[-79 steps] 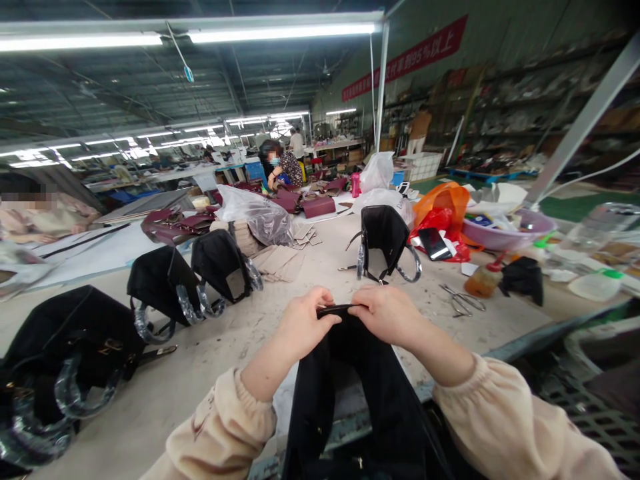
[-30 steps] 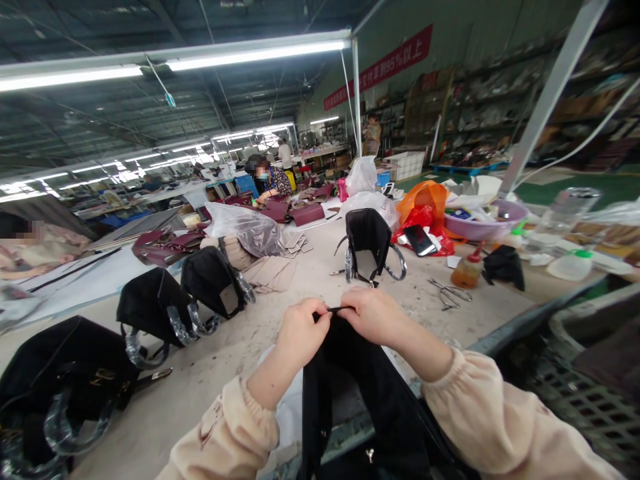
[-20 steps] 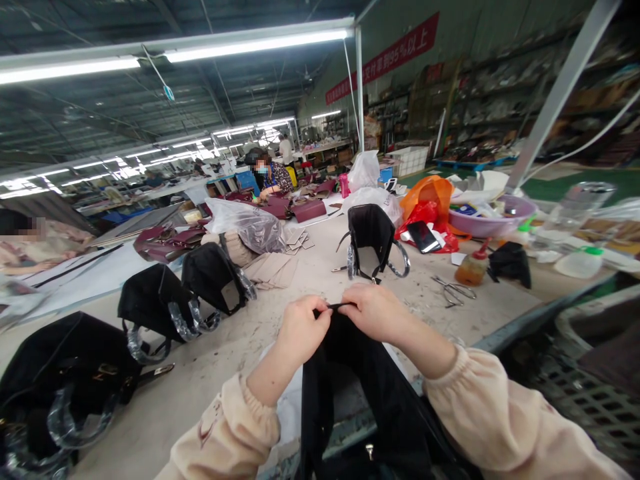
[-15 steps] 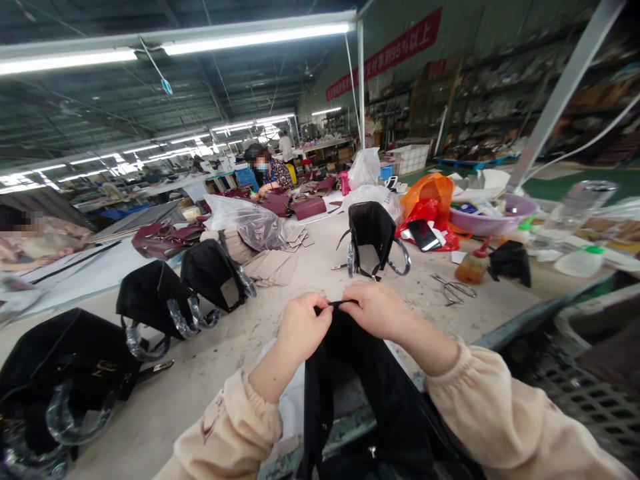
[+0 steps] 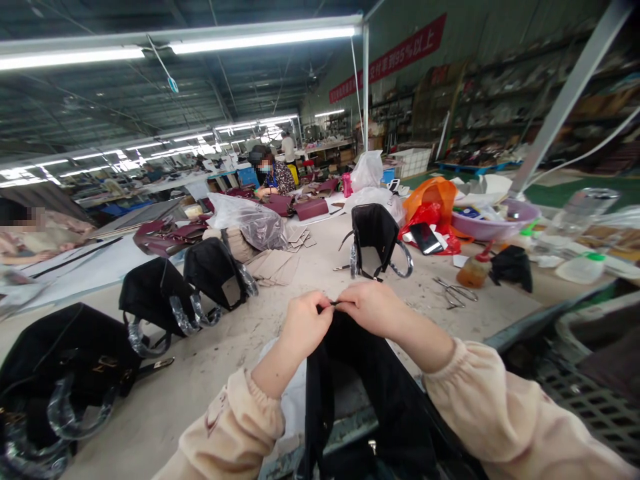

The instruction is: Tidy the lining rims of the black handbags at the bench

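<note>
A black bag (image 5: 395, 400) hangs open at the table's near edge, below my hands. At its top rim my left hand (image 5: 306, 325) pinches the black edge between thumb and fingers. My right hand (image 5: 373, 308) grips the same edge from the other side, its fingertips nearly touching those of my left hand. Straight ahead, another black bag (image 5: 374, 233) with plastic-wrapped handles stands on the table. More black bags stand at the left, among them one nearby (image 5: 155, 293) and a large one (image 5: 65, 367) closest to me.
Scissors (image 5: 456, 292), an amber bottle (image 5: 474, 270) and a phone (image 5: 425, 238) lie or stand to the right, near a purple basin (image 5: 493, 223). Beige sheets (image 5: 273, 267) lie left of centre. A person (image 5: 274, 175) sits beyond maroon pieces; another (image 5: 35, 237) is far left.
My hands have drawn slightly closer together on the bag's rim, so less of the black edge shows between them. The view has shifted slightly.
</note>
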The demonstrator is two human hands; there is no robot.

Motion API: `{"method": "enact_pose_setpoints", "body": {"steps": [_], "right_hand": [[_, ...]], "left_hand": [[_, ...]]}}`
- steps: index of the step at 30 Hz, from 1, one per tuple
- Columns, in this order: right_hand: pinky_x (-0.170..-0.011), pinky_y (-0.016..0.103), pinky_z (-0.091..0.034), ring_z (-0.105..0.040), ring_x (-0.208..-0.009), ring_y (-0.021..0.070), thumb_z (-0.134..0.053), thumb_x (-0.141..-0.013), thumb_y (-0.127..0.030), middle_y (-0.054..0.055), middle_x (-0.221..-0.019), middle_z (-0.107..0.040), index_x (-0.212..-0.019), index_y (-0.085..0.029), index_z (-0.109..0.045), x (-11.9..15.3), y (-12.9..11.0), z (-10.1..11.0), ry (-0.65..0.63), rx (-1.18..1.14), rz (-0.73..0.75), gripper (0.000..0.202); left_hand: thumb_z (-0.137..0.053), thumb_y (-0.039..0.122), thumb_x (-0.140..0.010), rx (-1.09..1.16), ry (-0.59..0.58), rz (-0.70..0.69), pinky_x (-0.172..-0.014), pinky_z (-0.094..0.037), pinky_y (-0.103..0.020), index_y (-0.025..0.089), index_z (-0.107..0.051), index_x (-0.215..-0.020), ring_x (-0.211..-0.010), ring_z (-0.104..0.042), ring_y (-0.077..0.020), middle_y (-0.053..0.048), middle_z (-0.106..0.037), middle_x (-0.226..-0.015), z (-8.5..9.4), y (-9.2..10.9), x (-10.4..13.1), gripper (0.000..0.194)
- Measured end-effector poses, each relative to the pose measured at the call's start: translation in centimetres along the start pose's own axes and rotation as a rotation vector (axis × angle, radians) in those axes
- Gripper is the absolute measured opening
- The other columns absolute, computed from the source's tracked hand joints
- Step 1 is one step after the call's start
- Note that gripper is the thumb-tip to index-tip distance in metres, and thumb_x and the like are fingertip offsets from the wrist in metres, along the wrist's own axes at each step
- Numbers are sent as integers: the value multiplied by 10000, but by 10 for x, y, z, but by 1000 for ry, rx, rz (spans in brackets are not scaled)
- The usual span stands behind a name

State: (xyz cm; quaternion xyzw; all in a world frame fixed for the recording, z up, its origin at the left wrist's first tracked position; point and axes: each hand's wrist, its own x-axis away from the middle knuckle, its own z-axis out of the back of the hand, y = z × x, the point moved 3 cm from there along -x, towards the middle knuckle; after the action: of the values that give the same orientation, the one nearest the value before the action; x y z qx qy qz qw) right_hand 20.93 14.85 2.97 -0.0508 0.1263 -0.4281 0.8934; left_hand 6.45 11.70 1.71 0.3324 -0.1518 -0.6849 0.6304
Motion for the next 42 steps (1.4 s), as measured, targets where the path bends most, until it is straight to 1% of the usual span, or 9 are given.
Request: {"method": "enact_pose_setpoints", "body": {"steps": [8, 14, 18, 23, 26, 28, 33, 37, 42], "right_hand": [[-687, 263, -386, -601, -821, 192, -470, -889, -319, 70, -846, -680, -790, -193, -702, -6, -4, -1, 12, 0, 23, 282], [-649, 207, -384, -594, -739, 128, -536, -854, -323, -30, -789, -690, -848, -247, -700, 2, 13, 0, -69, -148, 77, 181], [-616, 206, -376, -583, -684, 128, -587, -807, -303, -34, -725, -667, -834, -223, -682, 12, 19, 3, -57, -251, 41, 127], [-686, 223, -383, -606, -808, 155, -566, -828, -311, -2, -857, -698, -908, -257, -701, 7, 7, 5, -16, -75, 21, 165], [-686, 242, -377, -607, -831, 173, -534, -847, -300, 21, -850, -700, -841, -248, -711, 0, 1, 3, -15, -11, 5, 184], [-679, 248, -371, -605, -833, 176, -525, -853, -289, 25, -846, -698, -811, -240, -706, -3, -1, 2, -3, 0, 7, 193], [-677, 250, -362, -604, -819, 165, -529, -862, -292, 7, -832, -696, -808, -236, -695, 0, 3, 3, 15, -2, 33, 183], [-673, 251, -360, -604, -810, 166, -539, -861, -300, 12, -822, -696, -802, -226, -691, 1, 7, 3, 24, -13, 29, 180], [-687, 247, -360, -599, -822, 165, -542, -862, -295, 14, -826, -694, -819, -227, -689, -1, 7, -1, 31, -27, 35, 167]], "left_hand": [[-556, 129, -719, 5, -7, -9, -632, -438, -233, 194, -635, -678, -655, -603, -115, 31, -680, -696, 1, -1, -1, 110], [-584, 191, -732, 3, 6, -7, -609, -417, -237, 194, -633, -675, -632, -581, -114, 34, -661, -666, -2, -2, -1, 76], [-589, 207, -737, 6, 10, -8, -596, -412, -235, 190, -631, -679, -622, -572, -112, 34, -651, -657, -4, -4, -1, 74], [-575, 180, -739, 7, 1, -13, -622, -433, -241, 191, -629, -677, -638, -586, -117, 28, -660, -672, -3, -2, -2, 82], [-570, 152, -731, 3, -9, -24, -667, -453, -253, 194, -621, -668, -683, -608, -130, 22, -669, -695, 0, 0, -2, 92], [-570, 141, -728, 22, -32, -32, -697, -467, -254, 203, -624, -748, -721, -627, -131, 22, -682, -756, 3, 0, -1, 84], [-625, 130, -689, 147, -93, 11, -754, -496, -270, 224, -512, -1023, -831, -658, -144, 0, -662, -969, 11, -10, 6, 365], [-632, 110, -681, 24, -31, -61, -835, -483, -322, 220, -520, -986, -950, -629, -186, -23, -622, -1023, 18, -11, 10, 342], [-629, 126, -696, -183, -42, -168, -831, -471, -350, 227, -576, -924, -922, -609, -207, -23, -615, -983, 20, -1, 7, 256]]}}
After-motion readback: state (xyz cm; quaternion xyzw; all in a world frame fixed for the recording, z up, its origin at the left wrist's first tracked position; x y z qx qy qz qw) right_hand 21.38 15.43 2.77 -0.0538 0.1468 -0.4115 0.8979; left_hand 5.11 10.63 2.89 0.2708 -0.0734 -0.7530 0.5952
